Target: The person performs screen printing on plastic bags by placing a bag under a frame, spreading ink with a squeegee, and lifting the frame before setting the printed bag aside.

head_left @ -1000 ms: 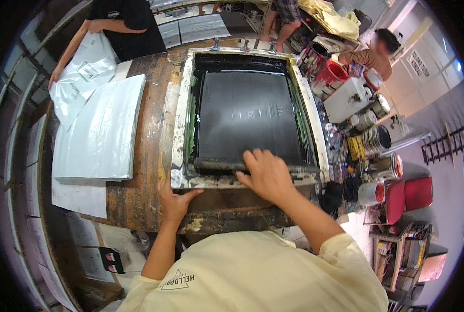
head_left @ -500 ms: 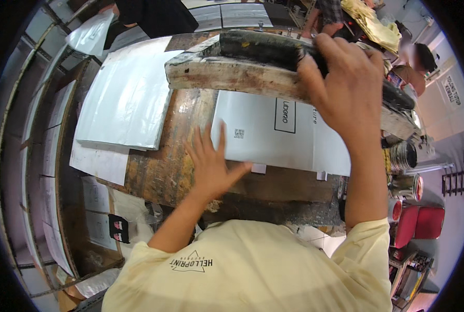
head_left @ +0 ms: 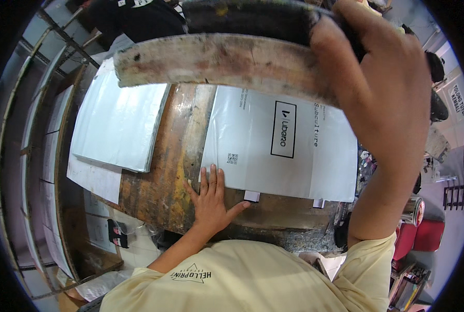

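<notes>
Screen frame [head_left: 226, 65]: wooden, worn and ink-stained, pale pink-brown along its near edge, dark mesh side above; raised off the tabletop and tilted up toward the camera; right hand [head_left: 382, 88] grips its right end, fingers wrapped over the top edge. Printed sheet [head_left: 278, 145]: glossy white plastic mailer, rectangular, lying flat on the tabletop under the raised frame; black boxed logo near centre, a line of text beside it, a small square code near the lower left; two small white tabs stick out at its near edge. Left hand [head_left: 211, 200]: flat, fingers spread, fingertips on the sheet's near left corner.
</notes>
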A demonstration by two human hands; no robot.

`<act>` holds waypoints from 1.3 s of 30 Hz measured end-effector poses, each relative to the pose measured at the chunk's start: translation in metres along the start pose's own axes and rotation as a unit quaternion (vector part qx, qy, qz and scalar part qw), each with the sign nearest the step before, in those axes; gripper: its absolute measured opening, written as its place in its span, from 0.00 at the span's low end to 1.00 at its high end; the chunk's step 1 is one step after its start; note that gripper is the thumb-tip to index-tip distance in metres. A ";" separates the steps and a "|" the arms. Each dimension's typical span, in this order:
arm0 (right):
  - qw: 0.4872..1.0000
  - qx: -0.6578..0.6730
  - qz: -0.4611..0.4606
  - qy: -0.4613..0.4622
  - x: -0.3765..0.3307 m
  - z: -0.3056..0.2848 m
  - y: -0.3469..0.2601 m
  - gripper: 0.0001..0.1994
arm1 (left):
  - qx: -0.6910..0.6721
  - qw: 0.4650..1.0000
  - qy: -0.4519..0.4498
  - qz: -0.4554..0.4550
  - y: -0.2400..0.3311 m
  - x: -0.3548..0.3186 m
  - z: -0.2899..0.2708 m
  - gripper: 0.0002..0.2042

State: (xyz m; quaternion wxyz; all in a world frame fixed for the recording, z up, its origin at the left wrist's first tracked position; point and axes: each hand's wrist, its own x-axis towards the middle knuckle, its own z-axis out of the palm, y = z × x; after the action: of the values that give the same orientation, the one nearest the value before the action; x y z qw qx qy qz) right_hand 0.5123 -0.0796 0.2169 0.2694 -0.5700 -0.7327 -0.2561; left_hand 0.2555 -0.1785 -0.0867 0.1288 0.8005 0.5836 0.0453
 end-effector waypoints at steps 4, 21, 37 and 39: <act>1.000 0.021 0.010 0.010 0.011 -0.003 -0.004 0.20 | -0.108 0.991 0.071 0.046 0.005 0.016 -0.023 0.43; 0.998 -0.063 -0.003 -0.016 0.003 0.003 0.006 0.25 | -0.431 0.885 0.167 -0.065 -0.182 0.081 -0.132 0.27; 0.997 -0.071 0.042 -0.007 -0.010 -0.001 -0.024 0.19 | 0.253 0.890 0.258 -0.279 -0.386 0.202 -0.225 0.42; 0.998 -0.030 0.015 0.052 -0.004 0.002 -0.027 0.20 | 0.204 0.958 0.194 -0.062 -0.288 0.185 -0.199 0.41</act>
State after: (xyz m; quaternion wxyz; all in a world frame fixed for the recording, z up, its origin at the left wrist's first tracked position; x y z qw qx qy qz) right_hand 0.4871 -0.0873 0.2107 0.2939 -0.5743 -0.7011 -0.3037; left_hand 0.0040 0.1097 0.0161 -0.1506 0.7480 0.6424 0.0714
